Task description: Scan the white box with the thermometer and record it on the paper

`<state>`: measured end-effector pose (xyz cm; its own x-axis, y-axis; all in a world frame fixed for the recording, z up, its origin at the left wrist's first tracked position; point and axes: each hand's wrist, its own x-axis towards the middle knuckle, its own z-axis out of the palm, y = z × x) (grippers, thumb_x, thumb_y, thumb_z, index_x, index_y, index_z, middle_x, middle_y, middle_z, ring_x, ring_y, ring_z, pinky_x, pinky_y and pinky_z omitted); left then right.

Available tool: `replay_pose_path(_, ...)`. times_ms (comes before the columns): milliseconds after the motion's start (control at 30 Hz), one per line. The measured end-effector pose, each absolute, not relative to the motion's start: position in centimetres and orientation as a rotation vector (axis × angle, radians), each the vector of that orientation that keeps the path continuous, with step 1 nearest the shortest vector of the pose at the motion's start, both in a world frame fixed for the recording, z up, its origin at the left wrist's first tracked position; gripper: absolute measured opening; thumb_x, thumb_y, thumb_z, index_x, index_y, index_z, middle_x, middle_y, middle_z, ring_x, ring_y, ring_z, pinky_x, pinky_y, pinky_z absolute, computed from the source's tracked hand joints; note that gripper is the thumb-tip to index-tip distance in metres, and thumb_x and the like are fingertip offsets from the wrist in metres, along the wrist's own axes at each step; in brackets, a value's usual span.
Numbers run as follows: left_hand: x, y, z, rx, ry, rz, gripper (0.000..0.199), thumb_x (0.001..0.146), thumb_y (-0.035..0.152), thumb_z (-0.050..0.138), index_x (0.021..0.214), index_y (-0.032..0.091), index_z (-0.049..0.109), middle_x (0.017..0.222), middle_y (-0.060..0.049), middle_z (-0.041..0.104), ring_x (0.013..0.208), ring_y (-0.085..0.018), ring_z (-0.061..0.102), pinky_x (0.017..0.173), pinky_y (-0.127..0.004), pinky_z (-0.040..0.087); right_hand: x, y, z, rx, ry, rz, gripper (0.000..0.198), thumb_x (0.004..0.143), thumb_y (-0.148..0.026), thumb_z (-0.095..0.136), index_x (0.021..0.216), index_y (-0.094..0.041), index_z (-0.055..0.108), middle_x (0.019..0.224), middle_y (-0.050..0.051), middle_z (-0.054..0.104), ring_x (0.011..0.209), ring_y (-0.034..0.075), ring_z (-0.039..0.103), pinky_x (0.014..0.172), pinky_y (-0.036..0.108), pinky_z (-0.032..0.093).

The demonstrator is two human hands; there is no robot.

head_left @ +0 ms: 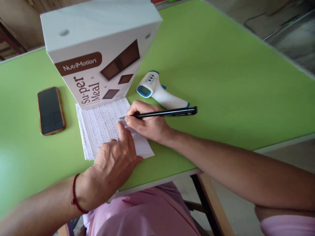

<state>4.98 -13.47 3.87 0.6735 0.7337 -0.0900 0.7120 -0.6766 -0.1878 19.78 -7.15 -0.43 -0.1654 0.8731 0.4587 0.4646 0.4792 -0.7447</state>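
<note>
Gripping a black pen (162, 113), your right hand (145, 121) closes around it with the tip on the paper (98, 126), which lies near the counter's (233, 82) front edge. Your left hand (113, 164) rests flat and loosely open on the paper's lower part. A box (98, 49) stands just behind, a phone (51, 110) toward the left edge, a thermometer (157, 90) beside the pen.

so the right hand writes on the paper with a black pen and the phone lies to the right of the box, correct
Not quite. In the head view the phone lies left of the box, not right. The right hand does hold a black pen to the paper.
</note>
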Motion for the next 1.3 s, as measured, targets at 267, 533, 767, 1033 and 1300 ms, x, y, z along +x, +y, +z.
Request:
replay_pose_path(267,4.92,-13.44,3.75,-2.692,-1.121,0.227,0.062,0.092,0.051,0.046,0.126,0.001,0.058,0.136,-0.030,0.050,0.050,-0.012,0.052,0.040,-0.028,0.027,20.13,-7.10,-0.57,-1.108,-1.784,0.505,0.021,0.075,-0.011,0.054,0.062,-0.024,0.043,0.052,-0.006,0.051,0.048,0.009,0.045,0.047,0.025,0.037)
replay_pose_path(533,4.99,-13.60,3.52,-2.632,-1.115,0.194,0.067,0.087,0.057,0.052,0.124,0.001,0.059,0.134,-0.027,0.053,0.050,-0.013,0.054,0.040,-0.029,0.029,20.37,-6.99,-0.76,-1.127,-1.789,0.457,0.020,0.075,-0.011,0.054,0.063,-0.023,0.043,0.053,-0.006,0.052,0.048,0.009,0.046,0.047,0.025,0.037)
replay_pose_path(767,4.96,-13.69,3.31,-2.629,-1.105,0.193,0.067,0.087,0.057,0.052,0.125,0.002,0.059,0.134,-0.028,0.052,0.048,-0.013,0.053,0.039,-0.028,0.029,20.29,-7.05,-0.70,-1.174,-1.815,0.473,0.020,0.075,-0.013,0.054,0.064,-0.024,0.042,0.054,-0.006,0.053,0.049,0.010,0.047,0.049,0.026,0.038)
replay_pose_path(1033,4.96,-13.64,3.29,-2.651,-1.121,0.154,0.069,0.086,0.056,0.055,0.124,-0.002,0.058,0.137,-0.030,0.048,0.049,-0.013,0.055,0.039,-0.029,0.033,20.38,-7.07,-0.51,-1.181,-1.834,0.476,0.020,0.074,-0.014,0.054,0.062,-0.024,0.041,0.052,-0.006,0.052,0.048,0.010,0.046,0.048,0.026,0.037)
replay_pose_path(1300,4.96,-13.45,3.55,-2.707,-1.152,0.180,0.065,0.086,0.056,0.056,0.124,0.003,0.060,0.137,-0.026,0.050,0.050,-0.014,0.056,0.039,-0.029,0.031,20.24,-7.13,-0.65,-1.176,-1.797,0.458,0.019,0.076,-0.015,0.053,0.063,-0.024,0.043,0.053,-0.006,0.054,0.049,0.010,0.048,0.049,0.026,0.039)
